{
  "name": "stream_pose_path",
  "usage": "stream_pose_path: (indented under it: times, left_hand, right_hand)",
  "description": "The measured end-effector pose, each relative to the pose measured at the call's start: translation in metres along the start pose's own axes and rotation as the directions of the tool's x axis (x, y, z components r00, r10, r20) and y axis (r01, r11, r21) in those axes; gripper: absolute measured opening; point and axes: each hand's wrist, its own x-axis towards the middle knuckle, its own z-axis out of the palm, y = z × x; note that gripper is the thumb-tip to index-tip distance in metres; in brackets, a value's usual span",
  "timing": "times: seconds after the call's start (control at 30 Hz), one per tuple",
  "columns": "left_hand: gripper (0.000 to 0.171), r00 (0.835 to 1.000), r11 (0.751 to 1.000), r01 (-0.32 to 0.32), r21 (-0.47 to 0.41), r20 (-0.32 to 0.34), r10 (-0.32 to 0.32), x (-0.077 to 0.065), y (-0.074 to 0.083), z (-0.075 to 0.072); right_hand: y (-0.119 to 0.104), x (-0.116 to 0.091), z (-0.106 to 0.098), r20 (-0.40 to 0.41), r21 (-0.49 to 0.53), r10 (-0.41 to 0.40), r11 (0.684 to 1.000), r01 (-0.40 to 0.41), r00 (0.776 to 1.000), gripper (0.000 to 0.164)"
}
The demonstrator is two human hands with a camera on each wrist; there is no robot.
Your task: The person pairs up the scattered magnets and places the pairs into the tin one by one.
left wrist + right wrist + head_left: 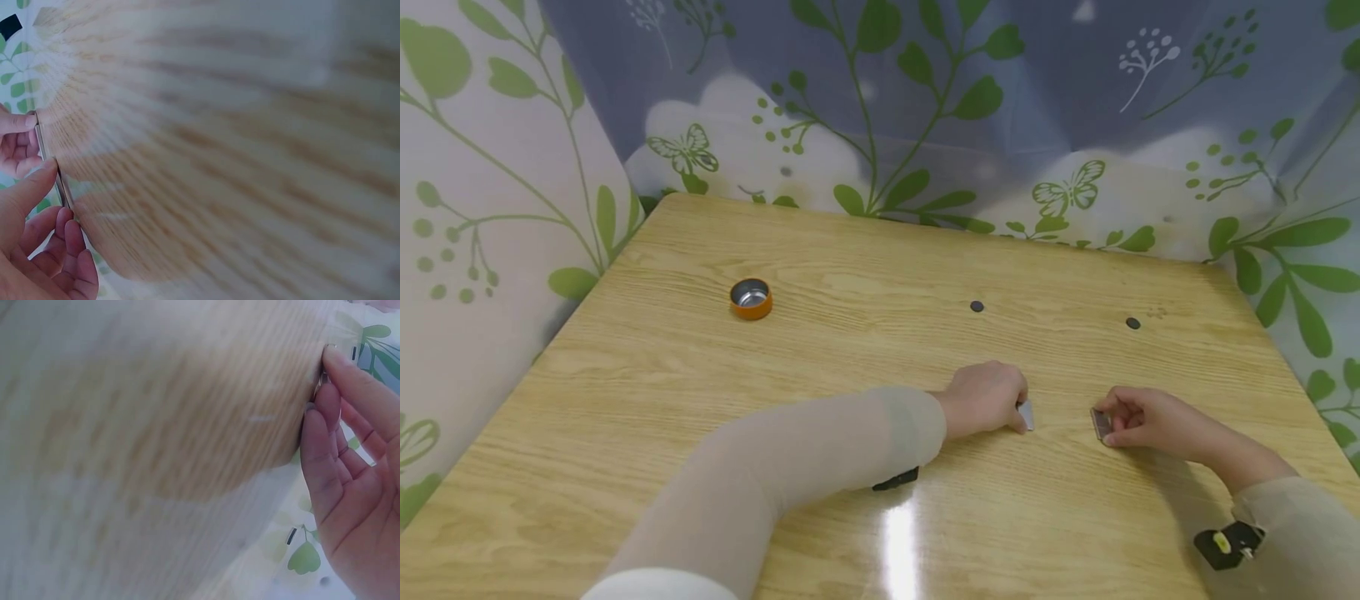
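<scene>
My left hand [987,396], at the middle right of the table, grips a small flat silver-grey piece [1027,414] whose far part is covered by the fingers. To its right, my right hand [1153,421] pinches a small flat dark rectangular piece [1101,424] between thumb and fingers. A short gap of wood lies between the two pieces in the head view. Seen edge-on in the left wrist view, the left hand's piece [62,190] is thin and narrow. In the right wrist view the fingers [322,440] mostly hide the other piece.
Two dark round discs, one in the middle [977,307] and one farther right [1132,323], lie on the wooden table [850,350] beyond the hands. A small orange bowl [751,310] with a metallic inside stands at the back left. A leaf-patterned curtain [925,167] hangs along the far edge.
</scene>
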Motion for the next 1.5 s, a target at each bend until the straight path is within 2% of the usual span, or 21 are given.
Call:
stream_pose_path:
  times: [0.43, 1.0, 1.5]
  left_hand:
    - [0.020, 1.000, 1.000, -0.015, -0.005, -0.001, 0.015, 0.000, 0.001, 0.000]
    - [0.018, 1.000, 1.000, -0.001, 0.031, 0.002, 0.001, 0.005, 0.006, 0.002]
    - [0.020, 1.000, 1.000, 0.002, 0.030, 0.005, -0.002, 0.009, 0.011, 0.006]
  right_hand:
    - [-0.007, 0.004, 0.000, 0.004, -0.024, 0.011, 1.000, -0.011, 1.000, 0.031]
    - [-0.008, 0.005, 0.002, -0.007, 0.020, -0.030, 0.999, 0.031, 1.000, 0.029]
    - [-0.006, 0.005, 0.004, -0.013, 0.041, -0.027, 0.999, 0.028, 1.000, 0.030]
